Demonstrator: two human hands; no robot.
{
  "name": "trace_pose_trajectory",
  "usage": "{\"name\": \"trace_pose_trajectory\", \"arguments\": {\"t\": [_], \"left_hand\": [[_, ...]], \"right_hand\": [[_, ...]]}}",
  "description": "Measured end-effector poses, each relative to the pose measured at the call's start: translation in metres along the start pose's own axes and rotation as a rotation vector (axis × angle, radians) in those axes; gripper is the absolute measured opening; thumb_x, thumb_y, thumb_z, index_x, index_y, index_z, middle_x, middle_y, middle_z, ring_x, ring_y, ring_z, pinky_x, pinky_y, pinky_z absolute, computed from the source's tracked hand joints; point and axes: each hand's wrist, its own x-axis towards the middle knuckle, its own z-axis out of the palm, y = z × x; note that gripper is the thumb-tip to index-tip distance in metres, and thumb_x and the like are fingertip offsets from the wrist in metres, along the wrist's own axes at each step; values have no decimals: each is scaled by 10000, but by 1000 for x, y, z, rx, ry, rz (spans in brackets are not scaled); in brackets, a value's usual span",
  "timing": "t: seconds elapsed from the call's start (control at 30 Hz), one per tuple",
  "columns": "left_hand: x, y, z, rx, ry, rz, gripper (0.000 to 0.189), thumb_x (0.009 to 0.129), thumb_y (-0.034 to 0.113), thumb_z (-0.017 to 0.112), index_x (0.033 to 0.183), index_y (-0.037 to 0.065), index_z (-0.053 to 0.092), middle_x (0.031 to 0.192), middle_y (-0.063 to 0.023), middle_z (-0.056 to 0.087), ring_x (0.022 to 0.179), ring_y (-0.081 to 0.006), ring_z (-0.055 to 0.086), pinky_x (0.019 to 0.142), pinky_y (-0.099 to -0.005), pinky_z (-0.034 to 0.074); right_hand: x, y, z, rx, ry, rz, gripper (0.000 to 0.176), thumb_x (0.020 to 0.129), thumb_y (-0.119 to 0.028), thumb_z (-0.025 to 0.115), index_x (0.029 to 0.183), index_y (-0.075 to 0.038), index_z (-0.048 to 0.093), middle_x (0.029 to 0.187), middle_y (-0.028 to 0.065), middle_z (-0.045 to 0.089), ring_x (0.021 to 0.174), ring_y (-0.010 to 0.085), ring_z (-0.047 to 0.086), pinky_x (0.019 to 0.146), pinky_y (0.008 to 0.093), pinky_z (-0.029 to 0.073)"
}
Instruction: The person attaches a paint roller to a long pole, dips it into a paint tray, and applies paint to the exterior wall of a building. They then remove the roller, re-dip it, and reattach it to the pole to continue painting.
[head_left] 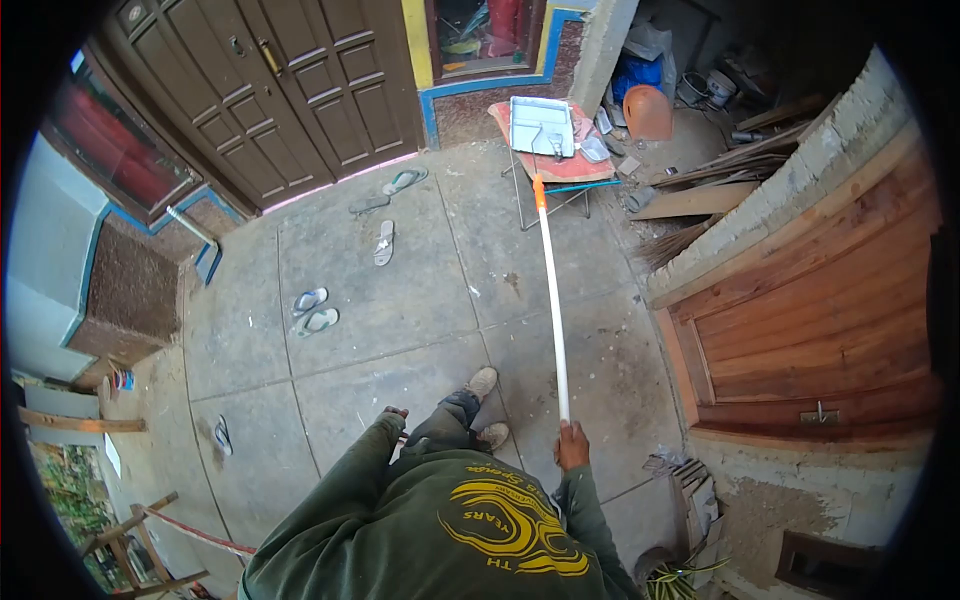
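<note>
My right hand (573, 446) is closed round the lower end of a long white extension pole (556, 310). Its orange tip (540, 188) meets a thin wire roller frame at the white paint tray (541, 110); whether a roller sleeve is on it, I cannot make out. The tray lies on a folding chair's red seat (568, 175). My left hand (398, 412) hangs beside my left leg with its fingers curled. Something small and pale shows just below it, too little to name.
Several flip-flops (384, 243) lie scattered on the concrete floor (380, 350). Brown double doors (270, 90) stand ahead, with a dustpan (208, 262) to their left. Wooden planks (740, 170) and an orange plastic piece (648, 112) crowd the right corner beside a wooden door (810, 330).
</note>
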Motion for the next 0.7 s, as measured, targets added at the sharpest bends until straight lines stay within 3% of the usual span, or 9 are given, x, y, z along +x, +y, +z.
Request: {"name": "trace_pose_trajectory", "arguments": {"t": [0.13,0.37,0.53,0.57,0.6,0.7], "left_hand": [[-20,12,-5,20,-40,30,393,847,362,544,1131,170,354,1055,-160,524,700,-354,631,494,-516,503],[-14,-5,-10,10,-18,-2,386,869,389,515,1146,185,341,1125,-205,532,759,-368,624,540,-553,486],[31,-27,-12,105,8,-15,370,899,325,493,1079,7,436,1052,-224,575,741,-462,608,518,-615,468],[30,-27,-11,88,17,-1,379,898,316,499,1053,-27,452,1020,-228,585,721,-470,605,514,-613,470],[29,-27,-8,83,16,18,379,898,316,499,1053,-27,452,1020,-228,585,721,-470,605,514,-613,470],[16,-10,-8,52,-12,113,379,891,323,510,1084,4,445,1011,-229,577,719,-443,614,508,-582,484]], "right_hand": [[6,-11,3,135,-36,81,275,908,-330,424,811,-73,421,488,39,411,332,139,395,306,292,314],[-61,61,-10,112,-2,50,305,888,-334,463,762,-57,478,505,36,437,362,131,405,338,288,314],[-66,68,-15,23,33,-67,316,883,-339,469,770,-46,497,500,36,452,358,134,412,333,292,315],[-59,62,-14,88,5,37,322,882,-346,469,770,-45,497,492,36,448,351,135,407,331,293,315],[-51,56,-14,154,-25,141,329,881,-353,469,770,-44,497,485,37,445,345,137,403,330,294,315],[-13,47,-7,154,-11,116,326,888,-358,466,755,-62,494,491,40,449,344,127,395,327,280,313]]}}
